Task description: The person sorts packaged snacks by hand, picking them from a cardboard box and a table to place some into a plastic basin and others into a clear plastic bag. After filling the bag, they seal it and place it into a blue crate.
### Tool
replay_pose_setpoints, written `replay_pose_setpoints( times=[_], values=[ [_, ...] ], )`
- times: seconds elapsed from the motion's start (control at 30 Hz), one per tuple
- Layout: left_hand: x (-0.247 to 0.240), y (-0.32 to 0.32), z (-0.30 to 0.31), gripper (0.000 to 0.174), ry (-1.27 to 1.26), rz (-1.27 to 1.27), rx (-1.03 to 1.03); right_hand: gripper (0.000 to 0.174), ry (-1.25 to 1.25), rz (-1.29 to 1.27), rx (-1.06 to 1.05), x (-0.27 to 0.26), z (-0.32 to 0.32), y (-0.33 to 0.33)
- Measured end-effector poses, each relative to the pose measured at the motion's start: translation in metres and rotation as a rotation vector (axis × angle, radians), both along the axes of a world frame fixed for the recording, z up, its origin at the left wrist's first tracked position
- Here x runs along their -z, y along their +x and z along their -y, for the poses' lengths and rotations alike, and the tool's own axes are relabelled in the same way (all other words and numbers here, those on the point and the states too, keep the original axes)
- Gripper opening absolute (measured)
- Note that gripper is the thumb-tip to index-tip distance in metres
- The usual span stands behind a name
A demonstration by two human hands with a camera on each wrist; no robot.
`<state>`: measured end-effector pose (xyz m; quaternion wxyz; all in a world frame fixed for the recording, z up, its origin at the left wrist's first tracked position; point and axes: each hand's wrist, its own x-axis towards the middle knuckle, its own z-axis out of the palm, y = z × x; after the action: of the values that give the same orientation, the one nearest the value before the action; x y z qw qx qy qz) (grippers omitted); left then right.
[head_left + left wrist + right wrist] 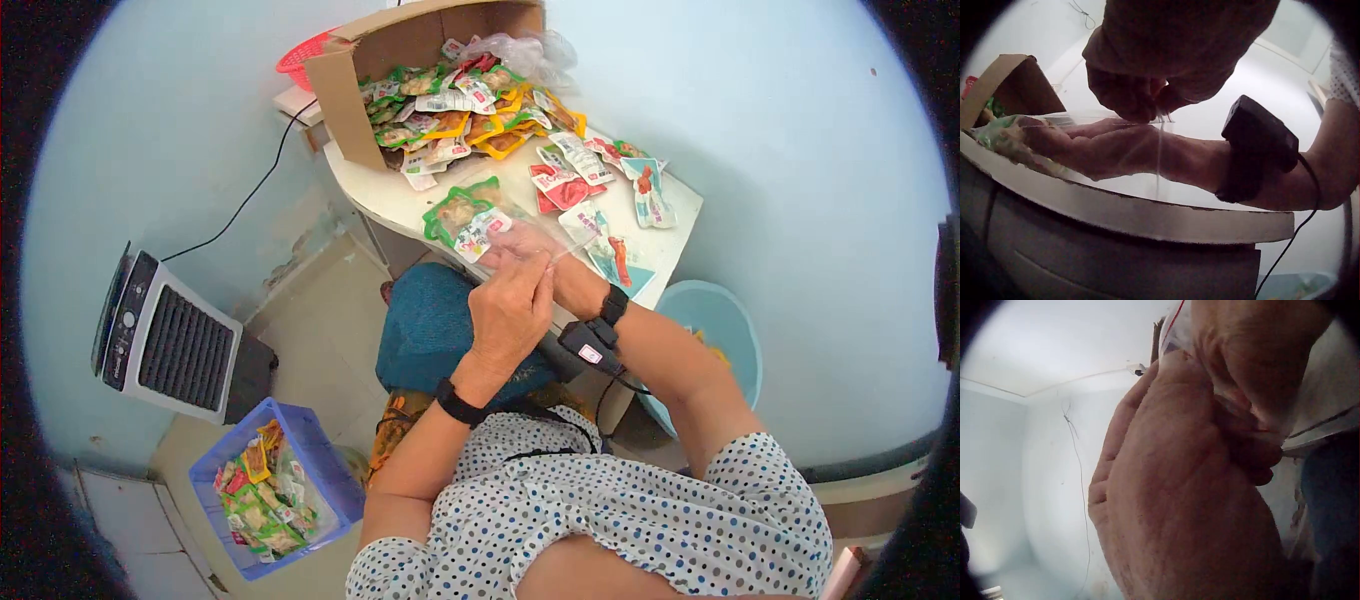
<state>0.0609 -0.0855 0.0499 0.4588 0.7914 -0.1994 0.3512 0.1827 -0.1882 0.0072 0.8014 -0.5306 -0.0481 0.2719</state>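
Observation:
A clear plastic bag [560,243] stretches over my right hand [525,243] toward the wrist. At its far end are a green-edged snack packet [460,208] and a white snack packet [484,232]. My right hand holds the bag at the packets, near the table's front edge. Just above the right wrist, my left hand [512,308] pinches the bag's near edge between thumb and fingers. From below, the left wrist view has the left hand [1147,69] over the right hand [1085,147]. The right hand's back [1172,469] fills much of the right wrist view, hiding most of the bag.
An open cardboard box [345,110] full of snack packets stands on the white table [375,185]. Several red and white packets [570,185] lie to its right. On the floor are a blue crate [345,485] of packets, an air cooler [190,345] and a light-blue tub [745,340].

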Motion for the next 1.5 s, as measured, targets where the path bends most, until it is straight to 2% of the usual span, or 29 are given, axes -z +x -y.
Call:
replay_pose_setpoints(
  times=[0.07,0.27,0.37,0.6,0.77,0.87,0.97,1.07,1.17,1.27,1.33,1.4,1.5],
  values=[
    [0.003,0.002,0.001,0.017,0.0,0.013,-0.001,0.028,0.115,0.06,-0.049,0.012,0.0,0.007],
    [0.002,0.0,-0.001,0.016,0.024,-0.011,-0.008,0.029,0.139,0.023,-0.008,-0.021,-0.01,-0.015],
    [0.004,0.003,0.002,0.015,0.028,0.051,-0.021,0.022,0.188,-0.08,0.033,-0.006,-0.013,-0.003],
    [0.005,0.005,-0.003,0.013,-0.003,0.105,-0.038,0.018,0.117,0.049,-0.058,0.008,0.003,-0.003],
    [0.003,0.003,-0.003,0.014,-0.039,0.116,-0.054,0.019,0.196,0.075,-0.005,-0.033,0.026,-0.053],
    [0.005,0.003,-0.003,0.014,-0.04,0.125,-0.065,0.025,-0.193,0.135,-0.124,-0.068,0.053,-0.079],
    [0.005,0.0,-0.004,0.011,-0.021,0.097,-0.082,0.021,-0.595,0.118,-0.164,-0.127,0.069,-0.096],
    [0.009,0.0,-0.004,0.01,-0.03,0.091,-0.074,0.026,-0.666,0.292,-0.11,-0.155,0.099,-0.079],
    [0.015,-0.001,-0.002,0.009,-0.016,0.087,-0.052,0.03,-0.828,0.607,0.026,-0.173,0.087,-0.061],
    [0.014,-0.003,-0.005,0.011,0.017,0.02,-0.023,0.029,-0.768,0.779,-0.108,-0.186,0.046,-0.044],
    [0.015,-0.004,-0.006,0.012,0.017,-0.001,0.001,0.025,-0.923,0.98,-0.171,-0.183,0.012,-0.02],
    [0.016,-0.003,-0.007,0.012,-0.001,0.032,0.028,0.026,-1.065,1.307,-0.247,-0.171,-0.019,0.015],
    [0.015,-0.006,-0.01,0.013,0.046,-0.018,0.041,0.03,-1.087,1.523,-0.308,-0.144,-0.064,0.061]
  ],
)
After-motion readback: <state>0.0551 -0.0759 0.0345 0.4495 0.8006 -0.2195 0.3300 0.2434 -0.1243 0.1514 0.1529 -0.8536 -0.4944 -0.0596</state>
